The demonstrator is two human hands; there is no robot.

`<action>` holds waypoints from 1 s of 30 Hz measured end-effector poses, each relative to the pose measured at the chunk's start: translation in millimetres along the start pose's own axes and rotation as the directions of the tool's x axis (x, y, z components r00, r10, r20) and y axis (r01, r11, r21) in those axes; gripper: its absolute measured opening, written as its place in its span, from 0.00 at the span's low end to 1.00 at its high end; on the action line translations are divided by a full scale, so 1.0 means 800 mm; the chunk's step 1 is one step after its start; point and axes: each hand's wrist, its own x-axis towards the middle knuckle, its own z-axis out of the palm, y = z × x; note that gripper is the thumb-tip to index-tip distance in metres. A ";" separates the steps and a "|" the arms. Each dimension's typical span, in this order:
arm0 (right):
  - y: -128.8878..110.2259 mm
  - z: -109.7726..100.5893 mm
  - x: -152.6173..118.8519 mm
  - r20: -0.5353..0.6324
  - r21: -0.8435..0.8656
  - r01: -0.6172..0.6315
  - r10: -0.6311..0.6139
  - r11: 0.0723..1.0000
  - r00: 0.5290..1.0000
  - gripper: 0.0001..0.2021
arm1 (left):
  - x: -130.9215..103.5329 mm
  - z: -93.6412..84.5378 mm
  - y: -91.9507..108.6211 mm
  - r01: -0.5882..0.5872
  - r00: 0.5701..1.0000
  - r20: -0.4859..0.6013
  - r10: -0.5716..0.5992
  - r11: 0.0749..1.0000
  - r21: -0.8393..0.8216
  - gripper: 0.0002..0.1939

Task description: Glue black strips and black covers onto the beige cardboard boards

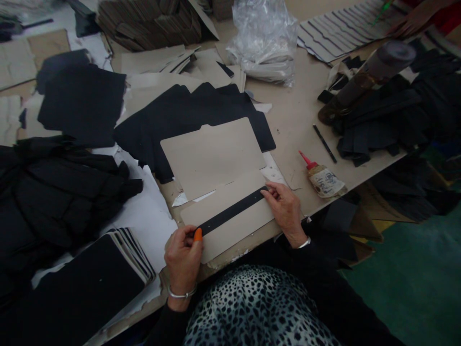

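A narrow black strip is stretched slantwise over a beige board at the table's front edge. Its left end is pinched by my left hand, whose thumb wears an orange cover. The right end is between the thumb and fingers of my right hand. Just behind lies a second beige board with a small tab, resting partly on fanned black sheets.
Right of the boards are a glue bottle with a red tip, a black pen, a dark cylinder and black strips. Black pieces and stacked boards lie left. A plastic bag stands behind; another person's hand is far right.
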 end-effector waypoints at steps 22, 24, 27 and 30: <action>0.006 -0.003 -0.005 -0.008 -0.026 0.036 -0.036 0.999 0.999 0.15 | -0.006 0.003 0.009 -0.013 1.000 -0.027 0.012 1.000 -0.023 0.04; 0.004 -0.004 -0.005 -0.011 -0.034 0.038 -0.039 0.999 0.999 0.15 | -0.006 0.003 0.009 -0.012 0.999 -0.030 0.011 0.999 -0.034 0.04; 0.002 -0.004 -0.005 -0.016 -0.031 0.043 -0.043 0.999 0.999 0.15 | -0.006 0.003 0.010 -0.006 0.999 -0.033 0.005 0.999 -0.041 0.04; 0.003 -0.003 -0.005 -0.016 -0.025 0.040 -0.040 0.999 0.999 0.15 | -0.006 0.003 0.012 0.015 1.000 -0.024 -0.016 0.998 -0.055 0.04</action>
